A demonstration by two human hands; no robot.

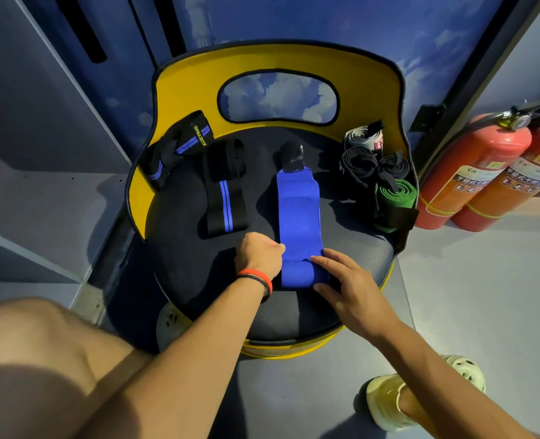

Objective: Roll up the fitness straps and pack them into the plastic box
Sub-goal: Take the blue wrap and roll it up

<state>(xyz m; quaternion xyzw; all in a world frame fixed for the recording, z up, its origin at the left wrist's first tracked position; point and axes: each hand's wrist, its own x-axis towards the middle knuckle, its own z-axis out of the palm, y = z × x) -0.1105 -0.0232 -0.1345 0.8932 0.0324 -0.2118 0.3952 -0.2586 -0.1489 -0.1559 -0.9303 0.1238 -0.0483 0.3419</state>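
**Blue strap (298,210) part-rolled on the chair seat (180,242)**

The blue strap lies lengthwise on the black seat, its near end wound into a roll. The left grip (259,256) is curled at the roll's left end, pinching it. The right grip (349,289) clamps the roll between fingers and thumb. Rolled straps (376,172) sit at the seat's right edge and flat black straps (224,198) lie at its left.

Dim corner in blue and grey.
Cloud-printed blue wall (325,20) behind a round chair (183,90) with yellow back (oval cut-out in it) and black seat; pale grey floor (468,296), two red fire extinguishers (471,172) side by side at right; grey ledge (40,191) at left.
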